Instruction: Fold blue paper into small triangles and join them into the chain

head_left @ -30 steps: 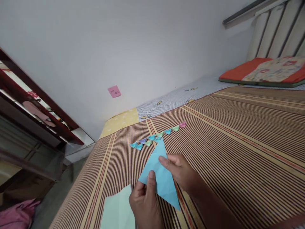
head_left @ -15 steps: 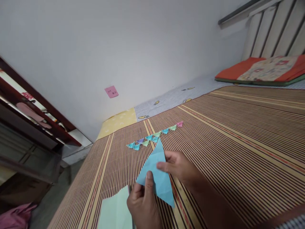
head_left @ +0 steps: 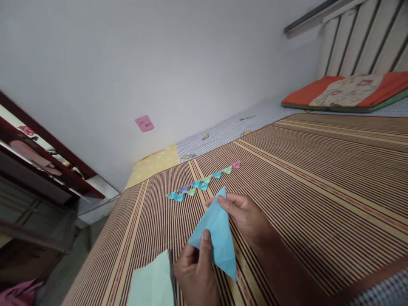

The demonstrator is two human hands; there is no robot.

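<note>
A light blue sheet of paper (head_left: 214, 236), folded into a triangle, is held between both hands above the striped mat. My left hand (head_left: 199, 267) pinches its lower left part, thumb on top and fingers behind. Near the upper tip, my right hand (head_left: 244, 214) grips the paper between thumb and fingers. Beyond the hands, several small folded paper pieces (head_left: 204, 182) in blue, green, purple and pink lie in slanting rows. A stack of pale green paper (head_left: 151, 280) lies left of my left hand.
The striped mat (head_left: 318, 191) covers the bed up to a patterned sheet (head_left: 219, 129) along the white wall. A pink note (head_left: 144, 123) is stuck there. At the far right lies an orange folded quilt (head_left: 347, 91) by a slatted headboard (head_left: 357, 38). The bed's edge drops off at left.
My right hand has moved up the blue paper to its top tip, with the thumb now pressing there. The left hand keeps its hold. The view has shifted slightly.
</note>
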